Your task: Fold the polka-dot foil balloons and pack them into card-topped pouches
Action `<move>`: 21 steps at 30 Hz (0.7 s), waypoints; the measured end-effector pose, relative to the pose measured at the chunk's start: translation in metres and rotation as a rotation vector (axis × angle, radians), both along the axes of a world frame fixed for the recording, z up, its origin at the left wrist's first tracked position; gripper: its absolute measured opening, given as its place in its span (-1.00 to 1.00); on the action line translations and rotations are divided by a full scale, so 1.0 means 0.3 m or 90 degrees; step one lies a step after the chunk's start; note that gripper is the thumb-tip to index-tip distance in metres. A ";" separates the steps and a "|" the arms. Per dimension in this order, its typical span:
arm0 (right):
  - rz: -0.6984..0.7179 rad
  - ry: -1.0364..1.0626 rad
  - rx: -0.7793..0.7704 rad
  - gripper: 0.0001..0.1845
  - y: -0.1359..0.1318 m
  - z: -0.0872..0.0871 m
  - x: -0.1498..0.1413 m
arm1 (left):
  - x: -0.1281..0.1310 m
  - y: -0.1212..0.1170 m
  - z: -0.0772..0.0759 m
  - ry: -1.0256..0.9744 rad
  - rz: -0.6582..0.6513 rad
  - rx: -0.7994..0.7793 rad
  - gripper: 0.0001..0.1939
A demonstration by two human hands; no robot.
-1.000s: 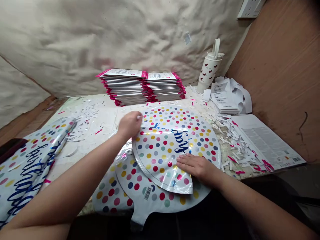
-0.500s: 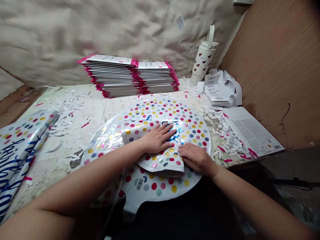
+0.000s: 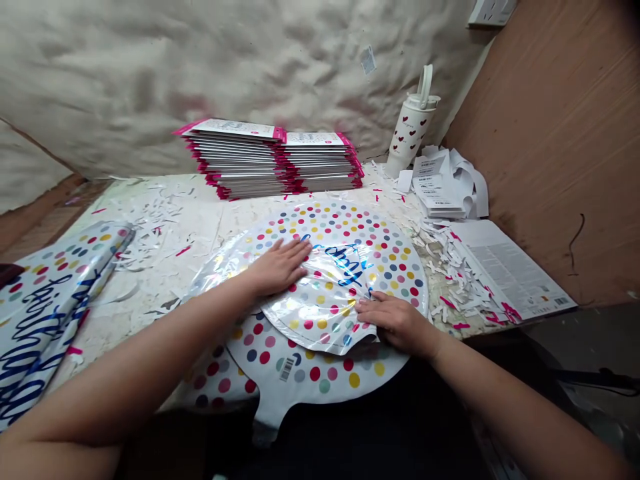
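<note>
A flat white foil balloon (image 3: 320, 383) with coloured dots, a barcode and a tail lies at the table's front edge. On top of it is a folded dotted foil part (image 3: 320, 327) with blue lettering, creased towards its right side. My left hand (image 3: 280, 268) rests flat on the left of this fold, fingers stretched out. At the fold's right edge, my right hand (image 3: 400, 323) holds the foil with bent fingers; its thumb is partly hidden. More dotted balloons (image 3: 65, 287) with blue lettering lie at the left.
Pink-edged flat packs (image 3: 245, 160) stand in two stacks at the back. A white tumbler with hearts (image 3: 407, 133), a bundle of label strips (image 3: 440, 183) and a printed card sheet (image 3: 510, 267) are at the right. Paper scraps (image 3: 457, 280) litter the table.
My left hand has slid left across the foil, and the folded part now lies spread wider with more blue lettering showing. My right hand stays at the fold's right edge. The view has shifted slightly.
</note>
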State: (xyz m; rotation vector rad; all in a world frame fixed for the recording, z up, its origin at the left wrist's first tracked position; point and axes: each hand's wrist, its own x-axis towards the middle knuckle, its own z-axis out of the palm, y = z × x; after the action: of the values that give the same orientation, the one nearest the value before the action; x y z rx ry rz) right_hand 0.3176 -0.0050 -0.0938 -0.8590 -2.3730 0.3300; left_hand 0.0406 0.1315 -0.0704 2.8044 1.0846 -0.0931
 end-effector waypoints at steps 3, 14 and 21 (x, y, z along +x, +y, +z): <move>-0.017 0.034 -0.074 -0.64 -0.003 -0.010 0.009 | -0.090 0.025 0.050 -0.046 0.137 0.058 -0.46; 0.046 0.005 -0.394 -0.62 0.025 0.077 0.042 | -0.251 -0.143 0.130 -0.483 0.638 -0.590 -0.59; 0.020 0.162 -0.585 -0.75 0.090 0.162 0.048 | -0.188 -0.228 0.103 -0.582 0.514 -0.417 -0.73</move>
State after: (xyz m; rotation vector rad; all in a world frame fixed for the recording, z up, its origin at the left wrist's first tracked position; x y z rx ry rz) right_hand 0.3322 0.0220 -0.0452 -1.0698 -1.9458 1.5119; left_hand -0.0158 0.0632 -0.0396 1.3935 1.4190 0.6900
